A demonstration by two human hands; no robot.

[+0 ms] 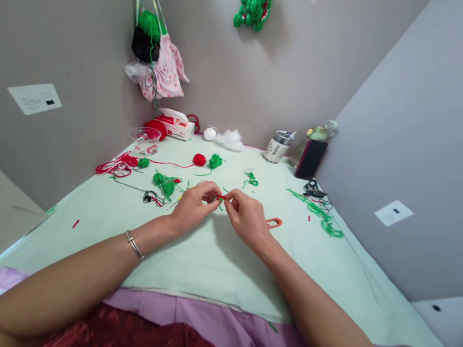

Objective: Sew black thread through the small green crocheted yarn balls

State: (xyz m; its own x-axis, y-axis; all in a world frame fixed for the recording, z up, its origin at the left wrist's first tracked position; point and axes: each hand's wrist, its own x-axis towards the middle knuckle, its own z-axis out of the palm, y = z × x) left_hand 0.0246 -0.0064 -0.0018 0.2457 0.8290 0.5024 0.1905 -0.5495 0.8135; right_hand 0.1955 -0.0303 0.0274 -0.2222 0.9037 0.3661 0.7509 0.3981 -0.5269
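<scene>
Above the middle of the table, my left hand (197,206) and my right hand (247,213) meet fingertip to fingertip. Both pinch a small piece of red yarn (221,197), with a bit of green showing just below it. Its full shape is hidden by my fingers. An orange scissor-like handle (274,223) pokes out beside my right wrist. Left of my left hand lies a tangle of green yarn (164,184) with a red bit in it. Beyond my hands sit a red yarn ball (199,160) and a green yarn ball (215,161).
Red yarn strands (118,164), a clear plastic tub (144,141) and a tissue box (177,128) stand at the back left. White stuffing (230,139), a pen tin (277,147), a phone (311,159) and a bottle line the back. Green strands (320,213) lie right. A pink bag (166,67) hangs left.
</scene>
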